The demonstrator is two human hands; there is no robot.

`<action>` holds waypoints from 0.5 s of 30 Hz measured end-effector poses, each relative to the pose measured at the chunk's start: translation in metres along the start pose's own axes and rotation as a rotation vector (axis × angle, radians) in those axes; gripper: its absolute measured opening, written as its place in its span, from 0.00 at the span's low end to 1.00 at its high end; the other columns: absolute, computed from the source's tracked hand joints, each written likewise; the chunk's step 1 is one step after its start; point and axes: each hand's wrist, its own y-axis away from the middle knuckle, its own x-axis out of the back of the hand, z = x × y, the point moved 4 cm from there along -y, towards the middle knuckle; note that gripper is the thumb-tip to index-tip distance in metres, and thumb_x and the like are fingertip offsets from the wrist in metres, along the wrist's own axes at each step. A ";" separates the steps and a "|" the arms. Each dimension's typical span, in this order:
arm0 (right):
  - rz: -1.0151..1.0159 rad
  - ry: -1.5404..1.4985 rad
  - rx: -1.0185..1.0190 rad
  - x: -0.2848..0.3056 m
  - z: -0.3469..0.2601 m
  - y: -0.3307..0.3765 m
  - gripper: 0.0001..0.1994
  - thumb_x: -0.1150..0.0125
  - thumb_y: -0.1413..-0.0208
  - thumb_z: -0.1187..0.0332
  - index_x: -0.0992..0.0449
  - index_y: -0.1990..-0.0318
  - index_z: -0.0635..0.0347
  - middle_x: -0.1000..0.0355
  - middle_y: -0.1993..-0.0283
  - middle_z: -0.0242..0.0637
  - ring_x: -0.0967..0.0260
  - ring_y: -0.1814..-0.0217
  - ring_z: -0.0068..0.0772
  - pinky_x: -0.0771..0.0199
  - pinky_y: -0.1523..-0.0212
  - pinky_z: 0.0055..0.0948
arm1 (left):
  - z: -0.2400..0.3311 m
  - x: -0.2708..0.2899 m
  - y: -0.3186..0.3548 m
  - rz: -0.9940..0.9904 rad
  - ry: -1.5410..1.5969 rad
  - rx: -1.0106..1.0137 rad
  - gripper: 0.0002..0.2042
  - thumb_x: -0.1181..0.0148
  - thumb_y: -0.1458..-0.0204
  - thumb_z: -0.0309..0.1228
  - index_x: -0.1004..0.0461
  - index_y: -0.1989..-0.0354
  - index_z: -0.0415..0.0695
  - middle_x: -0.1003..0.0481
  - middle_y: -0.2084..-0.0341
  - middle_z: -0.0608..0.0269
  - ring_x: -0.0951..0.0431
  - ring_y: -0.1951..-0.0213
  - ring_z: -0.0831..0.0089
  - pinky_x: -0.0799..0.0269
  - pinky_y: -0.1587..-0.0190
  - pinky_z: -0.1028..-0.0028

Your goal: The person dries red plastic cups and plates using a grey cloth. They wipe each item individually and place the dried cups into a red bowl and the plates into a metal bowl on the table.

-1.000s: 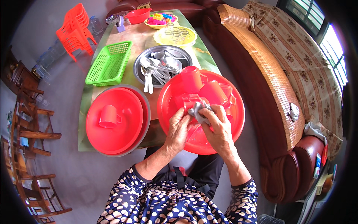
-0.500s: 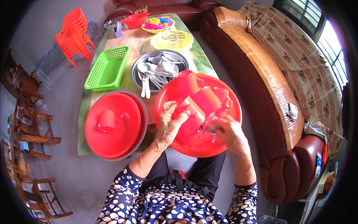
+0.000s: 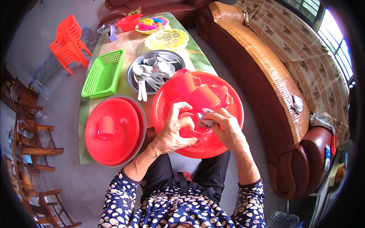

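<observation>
My left hand (image 3: 175,128) is curled around a red plastic mug (image 3: 187,133), holding it over the near part of a large red basin (image 3: 236,114). Between the fingers of my right hand (image 3: 231,133) is a crumpled greyish-white cloth (image 3: 205,118), close to that mug's rim. Some water shows in the basin beneath. Behind my hands, more red mugs (image 3: 205,97) lie heaped against the far side. To the left, a single red mug (image 3: 106,127) sits in another red basin (image 3: 92,141), which is stacked with a grey one (image 3: 143,133).
Beyond the basins stand a metal bowl (image 3: 131,81) of spoons and a green slotted basket (image 3: 99,94). Farther back are a yellow tray (image 3: 152,46) with glasses and a bowl of colourful blocks (image 3: 148,25). A brown sofa (image 3: 243,79) runs along the right; stacked red chairs (image 3: 67,45) stand left.
The held mug has turned and come lower in my left hand, whose fingers have spread wider around it. My right hand has risen from the water with the cloth, toward the mug.
</observation>
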 end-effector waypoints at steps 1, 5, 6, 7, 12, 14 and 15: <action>-0.029 0.054 0.007 0.000 0.003 0.004 0.12 0.44 0.51 0.80 0.23 0.59 0.61 0.28 0.64 0.43 0.28 0.59 0.45 0.27 0.58 0.37 | 0.002 -0.001 0.000 -0.025 -0.006 0.005 0.20 0.28 0.69 0.25 0.32 0.67 0.45 0.45 0.46 0.53 0.44 0.39 0.54 0.43 0.38 0.59; -0.163 0.339 -0.058 0.002 0.005 0.013 0.11 0.42 0.51 0.77 0.22 0.60 0.58 0.28 0.63 0.41 0.30 0.55 0.46 0.28 0.56 0.38 | 0.019 -0.003 -0.006 -0.087 -0.161 -0.047 0.37 0.28 0.72 0.22 0.41 0.49 0.47 0.50 0.44 0.50 0.45 0.38 0.49 0.40 0.38 0.56; -0.197 0.437 -0.081 0.002 0.005 0.015 0.11 0.42 0.52 0.78 0.22 0.60 0.58 0.27 0.62 0.41 0.30 0.54 0.46 0.28 0.55 0.38 | 0.021 -0.004 -0.008 -0.099 -0.212 -0.063 0.42 0.27 0.73 0.22 0.44 0.45 0.48 0.51 0.43 0.49 0.46 0.37 0.48 0.39 0.38 0.56; -0.258 0.478 -0.115 -0.004 0.024 0.021 0.16 0.40 0.52 0.75 0.24 0.54 0.54 0.29 0.55 0.44 0.32 0.50 0.47 0.28 0.53 0.39 | 0.022 -0.005 -0.009 -0.100 -0.204 -0.113 0.49 0.26 0.75 0.20 0.48 0.39 0.50 0.53 0.41 0.48 0.47 0.37 0.45 0.36 0.39 0.55; -0.061 0.363 0.021 0.003 0.005 0.026 0.29 0.35 0.56 0.73 0.34 0.42 0.53 0.36 0.44 0.51 0.37 0.42 0.52 0.30 0.47 0.41 | 0.020 0.001 -0.009 -0.021 -0.190 -0.127 0.54 0.24 0.76 0.20 0.51 0.36 0.53 0.55 0.39 0.47 0.48 0.36 0.46 0.38 0.37 0.56; -0.078 0.131 0.013 0.004 -0.001 0.023 0.31 0.34 0.55 0.73 0.36 0.41 0.57 0.39 0.42 0.52 0.40 0.39 0.54 0.32 0.43 0.42 | 0.014 0.000 -0.007 0.006 -0.136 -0.130 0.54 0.23 0.77 0.20 0.51 0.36 0.53 0.54 0.38 0.47 0.48 0.36 0.46 0.39 0.37 0.56; -0.081 0.071 0.025 0.001 -0.003 0.022 0.30 0.34 0.55 0.73 0.35 0.41 0.57 0.40 0.42 0.52 0.39 0.40 0.54 0.32 0.43 0.42 | 0.014 0.001 -0.007 0.040 -0.156 -0.184 0.53 0.23 0.76 0.22 0.50 0.37 0.52 0.53 0.38 0.47 0.49 0.36 0.48 0.40 0.37 0.57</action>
